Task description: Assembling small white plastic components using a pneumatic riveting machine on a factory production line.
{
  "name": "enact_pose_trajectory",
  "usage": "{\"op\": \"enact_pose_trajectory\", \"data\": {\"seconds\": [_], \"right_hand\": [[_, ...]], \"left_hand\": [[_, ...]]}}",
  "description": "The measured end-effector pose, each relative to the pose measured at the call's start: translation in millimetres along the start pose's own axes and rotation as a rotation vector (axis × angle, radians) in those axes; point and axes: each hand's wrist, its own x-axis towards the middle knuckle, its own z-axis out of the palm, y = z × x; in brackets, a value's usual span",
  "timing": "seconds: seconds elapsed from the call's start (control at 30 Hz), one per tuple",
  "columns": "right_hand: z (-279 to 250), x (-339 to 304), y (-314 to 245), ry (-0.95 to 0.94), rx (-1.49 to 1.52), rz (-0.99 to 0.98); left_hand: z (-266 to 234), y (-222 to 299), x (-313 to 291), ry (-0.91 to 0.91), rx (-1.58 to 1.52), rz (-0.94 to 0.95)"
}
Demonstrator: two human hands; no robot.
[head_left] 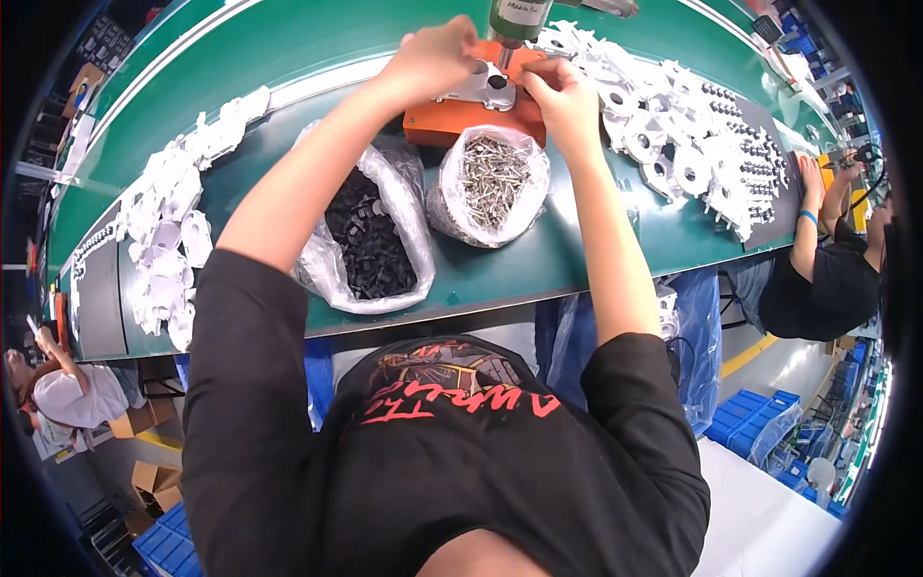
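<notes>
A white plastic part (495, 89) with a dark round centre lies on an orange block fixture (435, 123). Above it hangs a green and silver powered screwdriver (519, 19), its bit pointing down at the part. My left hand (436, 63) is at the part's left side with its fingers curled; whatever they hold is hidden. On the right of the fixture, my right hand (565, 96) has thumb and forefinger pinched beside the part. Anything in that pinch is too small to make out. Just below stands a clear bag of silver screws (492, 178).
A bag of small black parts (370, 240) sits left of the screws. White plastic parts are heaped on the right (663, 144) and left (168, 231) of the green bench (481, 279). Small dark pieces (750, 144) stand in rows at right. Other people work at both ends.
</notes>
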Motion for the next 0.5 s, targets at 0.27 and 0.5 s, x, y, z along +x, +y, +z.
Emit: {"op": "enact_pose_trajectory", "data": {"seconds": [0.27, 0.5], "right_hand": [[13, 7, -4, -0.052, -0.112, -0.085], [15, 10, -1, -0.068, -0.169, -0.040]], "left_hand": [[29, -22, -54, 0.234, 0.094, 0.327], [31, -21, -55, 0.160, 0.220, 0.266]]}}
